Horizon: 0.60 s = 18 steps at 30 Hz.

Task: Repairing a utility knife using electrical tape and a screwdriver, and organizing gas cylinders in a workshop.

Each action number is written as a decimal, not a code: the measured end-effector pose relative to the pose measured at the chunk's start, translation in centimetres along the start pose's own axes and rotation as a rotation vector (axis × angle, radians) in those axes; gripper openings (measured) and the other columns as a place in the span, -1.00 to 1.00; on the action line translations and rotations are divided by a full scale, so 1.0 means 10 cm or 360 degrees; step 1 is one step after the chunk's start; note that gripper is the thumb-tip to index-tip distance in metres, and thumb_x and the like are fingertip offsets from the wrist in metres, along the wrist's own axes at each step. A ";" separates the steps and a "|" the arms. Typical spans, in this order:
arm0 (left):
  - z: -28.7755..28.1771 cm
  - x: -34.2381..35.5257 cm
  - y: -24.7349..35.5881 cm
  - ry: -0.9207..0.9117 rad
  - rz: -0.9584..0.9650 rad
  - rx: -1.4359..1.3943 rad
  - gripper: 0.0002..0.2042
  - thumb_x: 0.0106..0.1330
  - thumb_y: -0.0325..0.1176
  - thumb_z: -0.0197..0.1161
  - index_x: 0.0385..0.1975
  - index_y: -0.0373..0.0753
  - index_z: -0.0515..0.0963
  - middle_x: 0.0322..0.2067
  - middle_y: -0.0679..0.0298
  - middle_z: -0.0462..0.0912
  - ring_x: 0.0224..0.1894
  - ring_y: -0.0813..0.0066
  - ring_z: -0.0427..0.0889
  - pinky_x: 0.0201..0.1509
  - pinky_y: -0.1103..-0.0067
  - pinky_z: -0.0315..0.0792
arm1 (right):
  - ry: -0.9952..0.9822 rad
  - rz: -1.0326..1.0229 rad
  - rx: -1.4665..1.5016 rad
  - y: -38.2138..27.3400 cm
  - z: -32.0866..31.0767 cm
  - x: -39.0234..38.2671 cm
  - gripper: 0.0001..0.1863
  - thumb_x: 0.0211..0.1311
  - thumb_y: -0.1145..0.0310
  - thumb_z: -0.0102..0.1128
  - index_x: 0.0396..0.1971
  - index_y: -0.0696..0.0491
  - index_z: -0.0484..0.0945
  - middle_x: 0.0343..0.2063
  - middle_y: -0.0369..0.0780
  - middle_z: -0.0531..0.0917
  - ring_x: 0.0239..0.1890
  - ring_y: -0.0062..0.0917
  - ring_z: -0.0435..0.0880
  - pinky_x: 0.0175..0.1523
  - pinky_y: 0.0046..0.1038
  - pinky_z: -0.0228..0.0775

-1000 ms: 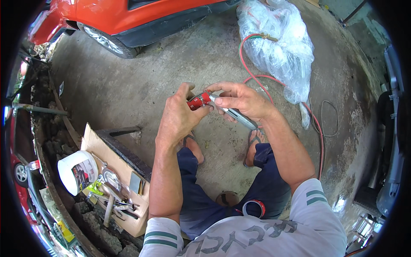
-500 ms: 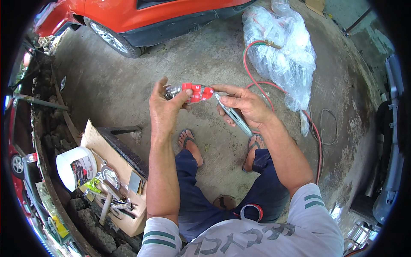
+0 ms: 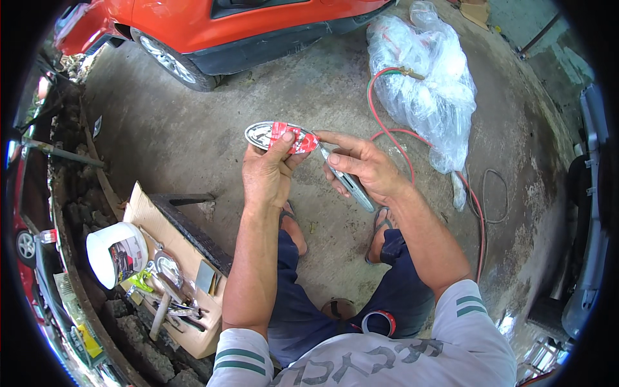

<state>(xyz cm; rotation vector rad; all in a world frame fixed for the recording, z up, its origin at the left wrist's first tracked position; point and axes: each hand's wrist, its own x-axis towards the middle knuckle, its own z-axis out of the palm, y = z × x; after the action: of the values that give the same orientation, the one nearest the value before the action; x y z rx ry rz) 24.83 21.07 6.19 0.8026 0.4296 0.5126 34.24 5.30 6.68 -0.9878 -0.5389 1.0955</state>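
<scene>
My left hand (image 3: 267, 171) grips an oval silver badge (image 3: 258, 135) from below, thumb pressed on the red backing strips (image 3: 304, 143) that cover its right part. My right hand (image 3: 371, 169) is closed round a metal utility knife (image 3: 354, 190), held slanting with its upper tip at the badge's right end and its body pointing down toward my right foot. A roll of red tape (image 3: 389, 323) rests in my lap.
A red car (image 3: 232, 29) stands ahead. Crumpled clear plastic sheeting (image 3: 425, 90) lies at the right with red and green hoses (image 3: 403, 155). To my left are cardboard (image 3: 143, 203) with tools and a white bucket (image 3: 108, 255), beside broken concrete (image 3: 135, 329).
My left hand first moved left, then back right, turning the badge so more of its oval silver face shows. My right hand with the knife has shifted slightly down.
</scene>
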 end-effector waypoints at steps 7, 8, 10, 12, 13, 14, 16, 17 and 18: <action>0.01 -0.03 0.00 -0.0103 0.0061 -0.0025 -0.79 0.24 -0.55 0.20 -0.16 -0.26 0.39 -0.28 0.18 0.62 -0.24 0.34 0.67 -0.15 0.39 0.65 | 0.0040 -0.0040 -0.0016 -0.03 -0.01 0.00 -0.56 0.32 0.34 0.10 0.18 0.06 0.39 -0.57 -0.33 0.52 -0.65 -0.71 0.48 -0.58 -0.63 0.34; 0.03 -0.04 -0.01 -0.0088 0.0096 -0.0028 -0.79 0.24 -0.56 0.20 -0.16 -0.26 0.39 -0.29 0.18 0.62 -0.25 0.34 0.67 -0.16 0.39 0.65 | 0.0043 -0.0011 -0.0032 -0.04 0.00 -0.01 -0.56 0.31 0.37 0.10 0.18 0.08 0.38 -0.54 -0.29 0.52 -0.61 -0.66 0.49 -0.55 -0.61 0.34; 0.03 -0.05 0.00 -0.0072 0.0129 -0.0029 -0.79 0.24 -0.56 0.20 -0.16 -0.26 0.39 -0.29 0.18 0.62 -0.26 0.35 0.67 -0.16 0.39 0.64 | 0.0047 0.0018 -0.0046 -0.05 0.00 -0.01 -0.56 0.30 0.39 0.09 0.18 0.10 0.38 -0.50 -0.25 0.52 -0.57 -0.60 0.51 -0.51 -0.58 0.34; 0.04 -0.06 0.00 -0.0073 0.0179 -0.0022 -0.80 0.24 -0.56 0.20 -0.18 -0.27 0.38 -0.31 0.19 0.61 -0.28 0.36 0.67 -0.17 0.39 0.64 | 0.0028 0.0013 -0.0020 -0.04 -0.01 -0.01 -0.55 0.29 0.39 0.10 0.17 0.10 0.37 -0.50 -0.25 0.53 -0.57 -0.61 0.51 -0.52 -0.59 0.34; 0.04 -0.06 0.01 -0.0074 0.0177 -0.0022 -0.80 0.24 -0.56 0.20 -0.18 -0.27 0.38 -0.31 0.19 0.61 -0.28 0.36 0.67 -0.17 0.39 0.64 | 0.0031 0.0012 -0.0019 -0.03 -0.02 -0.01 -0.55 0.29 0.39 0.10 0.17 0.10 0.37 -0.50 -0.25 0.53 -0.57 -0.61 0.51 -0.52 -0.59 0.34; 0.05 -0.05 0.01 -0.0064 0.0170 0.0003 -0.80 0.24 -0.56 0.20 -0.19 -0.27 0.38 -0.32 0.19 0.61 -0.29 0.37 0.67 -0.18 0.39 0.64 | 0.0006 -0.0024 -0.0017 -0.02 -0.02 0.00 -0.57 0.29 0.37 0.11 0.16 0.09 0.40 -0.54 -0.29 0.53 -0.61 -0.66 0.49 -0.56 -0.61 0.34; 0.05 -0.04 0.02 -0.0056 0.0164 0.0027 -0.80 0.24 -0.56 0.21 -0.20 -0.28 0.37 -0.33 0.20 0.61 -0.30 0.37 0.66 -0.18 0.39 0.63 | -0.0018 -0.0062 -0.0017 -0.02 -0.03 0.00 -0.59 0.30 0.36 0.12 0.14 0.08 0.42 -0.57 -0.32 0.53 -0.65 -0.71 0.48 -0.60 -0.63 0.34; 0.05 -0.05 0.02 -0.0081 0.0164 0.0035 -0.80 0.23 -0.56 0.21 -0.20 -0.28 0.37 -0.33 0.20 0.61 -0.30 0.37 0.66 -0.17 0.39 0.63 | -0.0016 -0.0054 -0.0009 -0.02 -0.03 0.00 -0.58 0.30 0.36 0.12 0.14 0.08 0.41 -0.57 -0.32 0.53 -0.65 -0.71 0.48 -0.59 -0.63 0.34; 0.05 -0.06 0.02 -0.0106 0.0162 0.0042 -0.80 0.23 -0.55 0.21 -0.20 -0.28 0.37 -0.33 0.20 0.60 -0.29 0.37 0.66 -0.17 0.39 0.63 | -0.0013 -0.0045 -0.0001 -0.02 -0.03 0.00 -0.58 0.30 0.37 0.12 0.15 0.08 0.40 -0.57 -0.32 0.53 -0.65 -0.71 0.48 -0.59 -0.63 0.34</action>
<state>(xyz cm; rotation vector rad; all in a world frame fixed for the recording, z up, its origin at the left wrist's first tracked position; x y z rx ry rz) 24.61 20.58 6.79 0.8677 0.3358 0.5744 34.54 5.18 6.71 -0.9740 -0.5583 1.0744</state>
